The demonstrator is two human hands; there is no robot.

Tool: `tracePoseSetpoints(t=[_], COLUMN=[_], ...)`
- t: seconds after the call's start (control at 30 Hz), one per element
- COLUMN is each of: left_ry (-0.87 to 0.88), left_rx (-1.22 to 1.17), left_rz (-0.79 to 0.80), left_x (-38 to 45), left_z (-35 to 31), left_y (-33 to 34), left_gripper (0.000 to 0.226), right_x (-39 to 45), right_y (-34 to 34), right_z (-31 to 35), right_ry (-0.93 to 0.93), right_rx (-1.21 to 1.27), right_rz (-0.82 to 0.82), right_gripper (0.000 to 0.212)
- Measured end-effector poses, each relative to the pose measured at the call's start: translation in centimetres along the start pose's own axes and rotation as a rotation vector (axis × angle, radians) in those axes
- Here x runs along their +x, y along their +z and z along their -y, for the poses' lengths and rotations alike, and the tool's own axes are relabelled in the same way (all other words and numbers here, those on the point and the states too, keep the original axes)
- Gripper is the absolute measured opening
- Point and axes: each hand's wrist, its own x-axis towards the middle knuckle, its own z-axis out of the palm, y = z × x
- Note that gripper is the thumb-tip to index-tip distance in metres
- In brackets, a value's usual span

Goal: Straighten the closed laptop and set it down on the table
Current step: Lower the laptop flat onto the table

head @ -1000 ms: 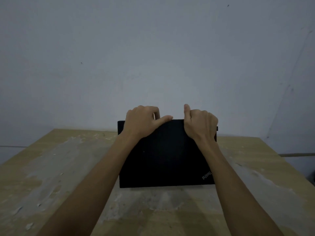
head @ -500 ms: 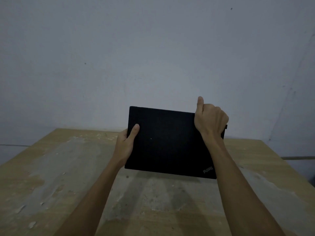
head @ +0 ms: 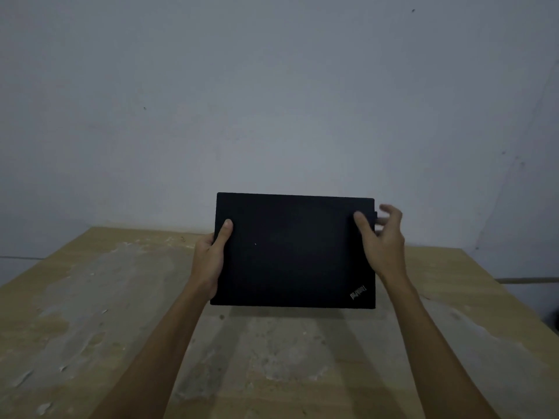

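The closed laptop [head: 295, 251] hangs above the table [head: 90, 297], lid facing the camera, edges nearly level. The left hand [head: 211, 258] clamps its left edge, thumb on the lid, carrying the weight; the right hand [head: 382, 237] steadies the right edge, thumb touching, fingers spread loose

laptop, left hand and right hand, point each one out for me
laptop [head: 290, 252], head view, middle of its black lid
left hand [head: 210, 258], head view, back of the hand at the laptop's left edge
right hand [head: 384, 246], head view, back of the hand at the laptop's right edge
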Motion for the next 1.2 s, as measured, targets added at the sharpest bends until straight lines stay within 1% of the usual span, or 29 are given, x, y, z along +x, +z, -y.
tracePoseSetpoints(t=[0.07, 0.13, 0.27, 0.4, 0.5, 0.63, 0.7, 0.8, 0.93, 1.07, 1.2], left_ry=[-0.021, -0.031, -0.035, -0.036, -0.028, -0.044, -0.067, -0.075, -0.084, -0.065, -0.082], left_rx=[-0.010, -0.010, 0.040, 0.145, 0.188, 0.276, 0.274, 0.280, 0.369, 0.415, 0.462], left_rz=[-0.007, 0.000, 0.009, 0.001, -0.053, -0.135, -0.152, -0.143, -0.143, -0.155, -0.119], left_x=[0.4, 0.8, 1.3, 2.4, 3.2, 4.9, 6.1, 6.9, 8.6, 9.7, 9.7], left_z=[0.2, 0.5, 1.1, 2.6, 3.9, 6.4, 7.4, 8.7, 10.7, 10.9, 11.5], left_y=[-0.1, -0.1, 0.3, 0.5, 0.7, 0.7, 0.9, 1.1, 1.8, 1.6, 1.3], left_gripper=[0.041, 0.041, 0.038, 0.040, 0.037, 0.040, 0.035, 0.031, 0.025, 0.028, 0.027], right_x=[-0.7, -1.1, -1.2, -0.9, -0.5, 0.5, 1.4, 1.9, 3.1, 3.9, 4.0], right_y=[-0.1, 0.1, 1.1, 2.0, 2.5, 3.4, 4.0, 4.2, 5.0, 5.4, 5.5], right_z=[-1.9, -3.3, -4.9, -7.0, -8.1, -10.0, -11.1, -12.0, -13.8, -14.2, -14.9], right_ry=[0.096, 0.103, 0.086, 0.176, 0.209, 0.231, 0.260, 0.276, 0.294, 0.288, 0.298], right_rx=[0.108, 0.183, 0.205, 0.167, 0.124, 0.051, 0.018, -0.010, -0.122, -0.158, -0.193], right_rz=[0.122, 0.183, 0.101, 0.065, 0.052, 0.042, 0.028, 0.018, 0.030, 0.015, 0.041], right_gripper=[0.043, 0.035, 0.032, 0.032, 0.032, 0.032, 0.033, 0.035, 0.033, 0.031, 0.026])
